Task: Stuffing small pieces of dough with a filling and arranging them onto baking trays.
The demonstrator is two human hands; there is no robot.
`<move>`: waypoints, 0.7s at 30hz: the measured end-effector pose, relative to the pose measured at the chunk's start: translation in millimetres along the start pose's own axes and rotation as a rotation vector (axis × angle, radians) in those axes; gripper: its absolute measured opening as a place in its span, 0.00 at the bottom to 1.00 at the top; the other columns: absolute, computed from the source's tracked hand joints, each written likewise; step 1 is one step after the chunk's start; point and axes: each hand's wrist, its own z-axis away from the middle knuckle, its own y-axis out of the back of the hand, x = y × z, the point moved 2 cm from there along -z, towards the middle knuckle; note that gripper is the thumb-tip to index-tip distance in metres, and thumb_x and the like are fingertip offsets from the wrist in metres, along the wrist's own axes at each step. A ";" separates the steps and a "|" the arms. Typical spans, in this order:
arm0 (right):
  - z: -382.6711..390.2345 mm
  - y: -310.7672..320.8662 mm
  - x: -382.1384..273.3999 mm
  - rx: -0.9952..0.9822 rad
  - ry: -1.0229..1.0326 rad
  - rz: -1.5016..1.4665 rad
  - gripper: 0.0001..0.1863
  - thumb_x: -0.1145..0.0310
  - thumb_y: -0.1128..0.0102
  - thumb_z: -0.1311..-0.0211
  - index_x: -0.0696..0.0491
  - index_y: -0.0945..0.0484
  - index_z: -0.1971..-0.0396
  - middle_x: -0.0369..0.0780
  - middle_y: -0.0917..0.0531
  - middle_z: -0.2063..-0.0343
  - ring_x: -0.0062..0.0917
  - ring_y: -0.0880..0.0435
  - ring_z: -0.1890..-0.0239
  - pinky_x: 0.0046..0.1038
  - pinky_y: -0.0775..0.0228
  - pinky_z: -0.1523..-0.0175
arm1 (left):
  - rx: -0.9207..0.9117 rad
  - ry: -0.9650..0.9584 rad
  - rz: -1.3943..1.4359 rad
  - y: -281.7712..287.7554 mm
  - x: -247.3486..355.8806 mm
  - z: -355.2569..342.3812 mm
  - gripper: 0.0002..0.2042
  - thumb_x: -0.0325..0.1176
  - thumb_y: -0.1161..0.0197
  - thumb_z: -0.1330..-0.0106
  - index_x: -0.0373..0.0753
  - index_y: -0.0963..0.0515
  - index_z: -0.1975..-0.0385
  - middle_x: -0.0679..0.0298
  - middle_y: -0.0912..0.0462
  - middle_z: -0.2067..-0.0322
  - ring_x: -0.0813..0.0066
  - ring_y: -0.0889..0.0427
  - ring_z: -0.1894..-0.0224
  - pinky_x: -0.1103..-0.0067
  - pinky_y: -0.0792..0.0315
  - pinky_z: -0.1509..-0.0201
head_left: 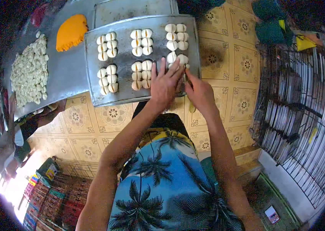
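Observation:
A dark metal baking tray holds several groups of small white dough pieces, set close together in two columns. Many have a lengthwise slit with orange inside, such as the dough group at the top middle. My left hand lies over the lower right group with its fingers stretched out, touching the dough and partly hiding it. Just right of it, at the tray's edge, my right hand is closed around a slim tool, mostly hidden; an olive-yellow end shows below the hand. The upper right dough pieces show no clear orange.
Left of the tray, a metal table carries a heap of pale dough lumps and an orange mass. Another tray lies beyond. Racks of stacked trays stand right, crates lower left. Another person is at the left.

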 end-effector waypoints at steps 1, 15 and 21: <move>4.8 2.9 -0.9 -0.002 -0.003 0.002 0.25 0.64 0.42 0.34 0.51 0.25 0.38 0.55 0.16 0.68 0.52 0.16 0.63 0.47 0.24 0.56 | -0.007 0.014 -0.025 2.7 0.2 -2.9 0.19 0.43 0.39 0.31 0.49 0.21 0.42 0.69 0.29 0.32 0.46 0.32 0.31 0.44 0.45 0.29; 34.7 -14.4 82.1 0.364 -0.200 -0.262 0.15 0.63 0.44 0.27 0.61 0.24 0.55 0.50 0.16 0.70 0.40 0.15 0.67 0.37 0.26 0.62 | 0.399 0.431 -0.065 111.1 -170.8 54.1 0.22 0.35 0.38 0.32 0.29 0.25 0.43 0.44 0.20 0.48 0.48 0.23 0.44 0.62 0.30 0.38; 16.1 -22.1 51.3 0.372 -0.120 -0.544 0.18 0.58 0.44 0.26 0.62 0.25 0.62 0.43 0.21 0.75 0.30 0.23 0.71 0.34 0.30 0.62 | 0.324 1.203 0.553 124.1 -255.7 119.0 0.25 0.48 0.45 0.25 0.28 0.25 0.45 0.51 0.19 0.54 0.64 0.21 0.52 0.70 0.27 0.44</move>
